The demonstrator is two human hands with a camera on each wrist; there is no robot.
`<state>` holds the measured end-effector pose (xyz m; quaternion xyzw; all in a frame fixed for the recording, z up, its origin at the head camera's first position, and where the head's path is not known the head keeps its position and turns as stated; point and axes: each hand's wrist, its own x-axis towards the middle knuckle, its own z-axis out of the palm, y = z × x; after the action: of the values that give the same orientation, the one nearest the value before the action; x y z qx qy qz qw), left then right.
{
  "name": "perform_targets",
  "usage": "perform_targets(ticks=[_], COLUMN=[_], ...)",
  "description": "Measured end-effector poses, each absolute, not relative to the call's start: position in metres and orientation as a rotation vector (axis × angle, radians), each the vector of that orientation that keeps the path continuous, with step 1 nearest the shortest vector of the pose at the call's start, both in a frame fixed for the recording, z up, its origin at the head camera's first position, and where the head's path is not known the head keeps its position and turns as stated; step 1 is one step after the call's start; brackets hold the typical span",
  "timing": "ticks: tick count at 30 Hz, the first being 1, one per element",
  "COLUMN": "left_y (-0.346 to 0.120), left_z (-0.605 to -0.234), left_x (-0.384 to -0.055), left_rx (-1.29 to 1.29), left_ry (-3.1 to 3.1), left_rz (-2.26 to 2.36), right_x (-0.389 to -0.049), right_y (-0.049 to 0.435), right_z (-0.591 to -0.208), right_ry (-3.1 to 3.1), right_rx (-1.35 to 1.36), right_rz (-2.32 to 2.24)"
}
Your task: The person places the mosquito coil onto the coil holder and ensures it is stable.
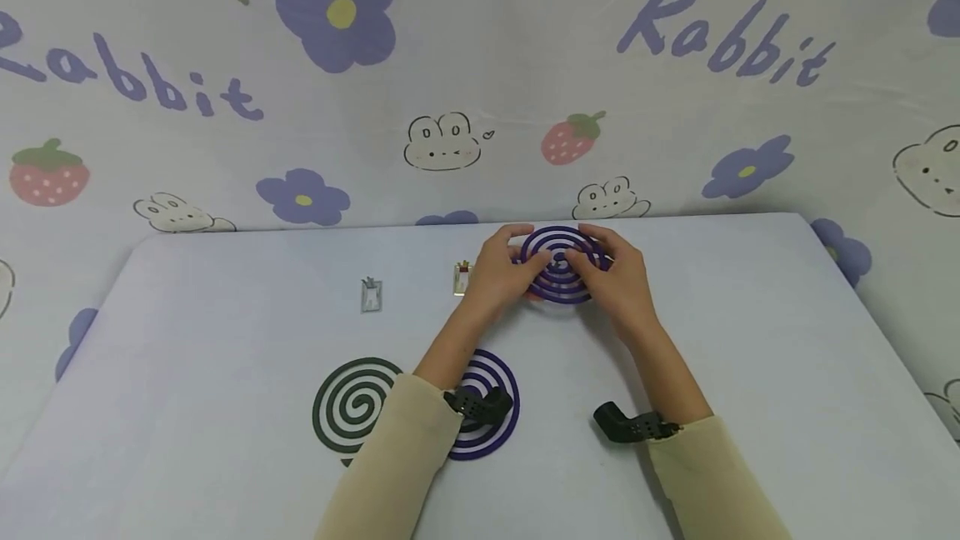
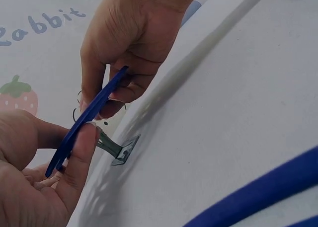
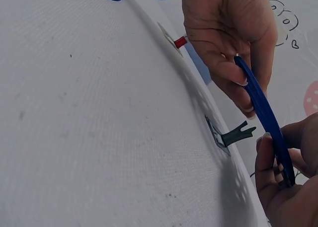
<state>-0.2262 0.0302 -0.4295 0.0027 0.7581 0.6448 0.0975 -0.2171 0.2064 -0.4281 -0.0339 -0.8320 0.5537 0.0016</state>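
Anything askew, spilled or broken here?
Nothing stands out. The blue spiral in the left hand and right hand shows no visible break; the green spiral lies flat, partly covered by the left sleeve, so that section can't be checked.

We see a deep-blue spiral (image 1: 561,281), a dark-green spiral (image 1: 361,403), white worktop (image 1: 750,340), beige sleeves (image 1: 390,457) and purple-flowered cloth (image 1: 510,65).
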Motion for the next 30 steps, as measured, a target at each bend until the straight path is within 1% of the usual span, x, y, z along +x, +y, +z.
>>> perform_targets(ticks=[18, 24, 30], left_y=[0.0317, 0.0355, 0.0361], left_z=[-0.4332, -0.4358, -0.436], left_x=[-0.2274, -0.2295, -0.2289], left_rx=[-0.01, 0.035, -0.018], left_ry=[2.356, 2.408, 2.485], left_rz=[1.804, 1.78, 1.725], right_x=[-0.2188, -0.2194, -0.2196], right_y=[0.2051, 0.2062, 0.2049], right_z=[-0.4354, -0.4349, -0.4351], right_ry=[-2.606, -2.597, -2.604], right_rx=[-0.065, -0.059, -0.067], right_rz=[1.69, 1.689, 1.699])
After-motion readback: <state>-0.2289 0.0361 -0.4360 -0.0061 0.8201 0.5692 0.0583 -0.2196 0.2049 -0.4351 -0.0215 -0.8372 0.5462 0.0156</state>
